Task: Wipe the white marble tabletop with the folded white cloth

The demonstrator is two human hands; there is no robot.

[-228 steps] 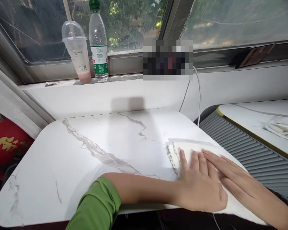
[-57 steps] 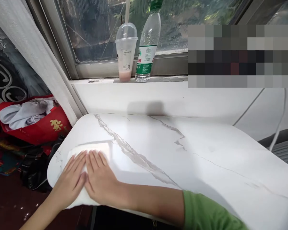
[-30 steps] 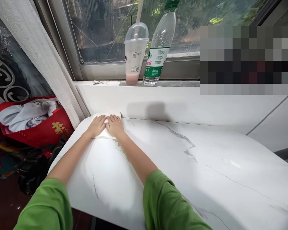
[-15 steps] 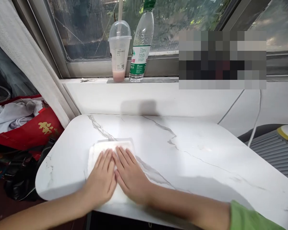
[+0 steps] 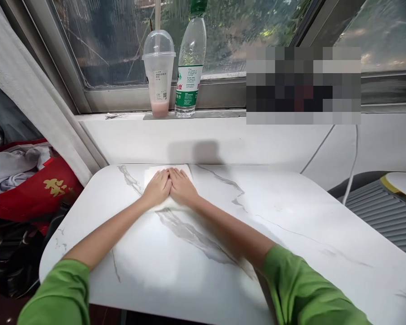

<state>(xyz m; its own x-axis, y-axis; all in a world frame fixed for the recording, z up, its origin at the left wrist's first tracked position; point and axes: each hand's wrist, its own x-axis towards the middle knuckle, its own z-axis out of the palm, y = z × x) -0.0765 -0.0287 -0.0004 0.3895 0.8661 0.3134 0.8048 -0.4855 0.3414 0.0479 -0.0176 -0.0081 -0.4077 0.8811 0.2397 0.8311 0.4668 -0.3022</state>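
Observation:
A folded white cloth (image 5: 152, 173) lies flat on the white marble-patterned table (image 5: 176, 271), close to its back edge by the wall. My left hand (image 5: 158, 187) rests on top of the cloth, palm down with fingers stretched forward. Beside it my right hand (image 5: 182, 186) presses on the same cloth, also flat, its fingertips pointing to the wall. The two hands touch along their thumb sides. They cover most of the cloth.
On the window sill stand a domed plastic cup (image 5: 159, 76) with a little pink drink and a green-capped water bottle (image 5: 190, 67). A red bag (image 5: 37, 185) with clothes sits left of the table. A white cable (image 5: 353, 162) hangs at the right, near a grey ribbed surface (image 5: 385, 216).
Both hands have moved away from me with the cloth, from the front part of the table to its back edge. The camera view has shifted slightly.

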